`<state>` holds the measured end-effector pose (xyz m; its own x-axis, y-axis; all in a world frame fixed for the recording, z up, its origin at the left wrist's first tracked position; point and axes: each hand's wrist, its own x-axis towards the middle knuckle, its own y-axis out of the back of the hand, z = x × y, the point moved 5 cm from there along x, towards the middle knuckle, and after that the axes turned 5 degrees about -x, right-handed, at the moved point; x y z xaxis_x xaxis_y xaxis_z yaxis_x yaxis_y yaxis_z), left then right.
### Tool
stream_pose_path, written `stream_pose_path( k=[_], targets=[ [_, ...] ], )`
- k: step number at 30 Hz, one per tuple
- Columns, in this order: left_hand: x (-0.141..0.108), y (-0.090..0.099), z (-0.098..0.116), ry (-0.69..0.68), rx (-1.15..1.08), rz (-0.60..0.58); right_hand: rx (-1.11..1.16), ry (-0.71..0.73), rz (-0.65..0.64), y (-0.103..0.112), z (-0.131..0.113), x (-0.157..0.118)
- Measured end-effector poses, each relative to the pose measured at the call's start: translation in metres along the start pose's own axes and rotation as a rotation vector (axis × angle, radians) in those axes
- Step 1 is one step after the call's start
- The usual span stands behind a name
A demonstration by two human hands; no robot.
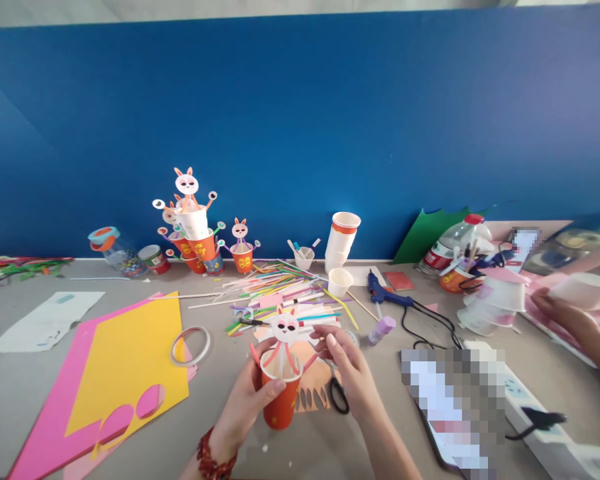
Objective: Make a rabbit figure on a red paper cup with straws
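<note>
My left hand (254, 392) is wrapped around an orange paper cup (279, 407) held upright above the table. A white rabbit face (285, 328) with pink ears rises from the cup on pale and pink strips. Short pink arms stick out from both sides of the rim. My right hand (344, 363) hovers just right of the rabbit face, near the right arm, its fingers loosely bent and apart. No object shows in it. Behind the cup lie an orange sheet with cut-out slots (313, 380) and black-handled scissors (339, 395), partly hidden by my right hand.
Several rabbit cups (200, 248) stand by the blue board. Colourful sticks (275, 290) are piled mid-table. Yellow card (130, 360) and a tape roll (191, 345) lie left. A glue gun (380, 290), glue stick (381, 330), phone (430, 407) and another person's hand (555, 310) are right.
</note>
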<state>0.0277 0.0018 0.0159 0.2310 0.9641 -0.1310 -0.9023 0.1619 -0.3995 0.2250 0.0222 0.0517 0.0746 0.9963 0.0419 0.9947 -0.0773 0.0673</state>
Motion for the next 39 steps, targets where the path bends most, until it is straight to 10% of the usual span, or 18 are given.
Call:
stream_pose_path(
  k=[11, 20, 31, 39],
  targets=[
    [0.003, 0.006, 0.007, -0.113, 0.019, 0.04, 0.055, -0.047, -0.3, -0.056, 0.035, -0.029],
    [0.0, 0.003, -0.003, -0.041, -0.009, 0.013, 0.013, -0.046, -0.237, -0.062, 0.044, -0.029],
    [0.054, 0.107, 0.076, -0.294, 0.178, 0.307, -0.128, -0.017, -0.105, -0.029, 0.05, -0.028],
    [0.074, 0.126, 0.078, -0.185, 0.211, 0.341, -0.192, -0.065, -0.085, -0.02, 0.055, -0.031]
  ],
)
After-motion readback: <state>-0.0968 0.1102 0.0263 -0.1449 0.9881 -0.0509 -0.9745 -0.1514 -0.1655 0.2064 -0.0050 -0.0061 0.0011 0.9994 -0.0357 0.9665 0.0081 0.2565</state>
